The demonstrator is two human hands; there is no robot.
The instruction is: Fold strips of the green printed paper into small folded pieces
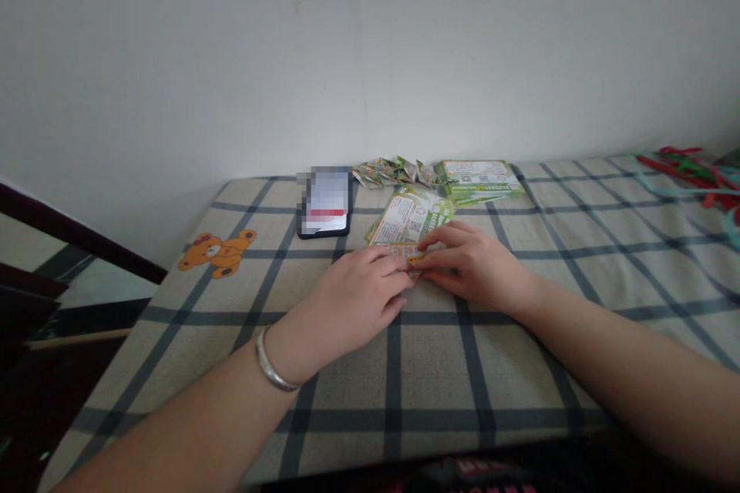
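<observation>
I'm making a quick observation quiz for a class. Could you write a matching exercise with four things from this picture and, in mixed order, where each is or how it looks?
Things:
1. Phone
2. Bear
3. Bracelet
4. Near sheet

Places or states:
A. Silver, around the left wrist
B. Green and white, at the fingers of the left hand and right hand
C. Dark-edged, screen lit
D. Orange-brown, near the left edge of the checked cloth

Right pairs: 1-C, 2-D, 3-A, 4-B
</observation>
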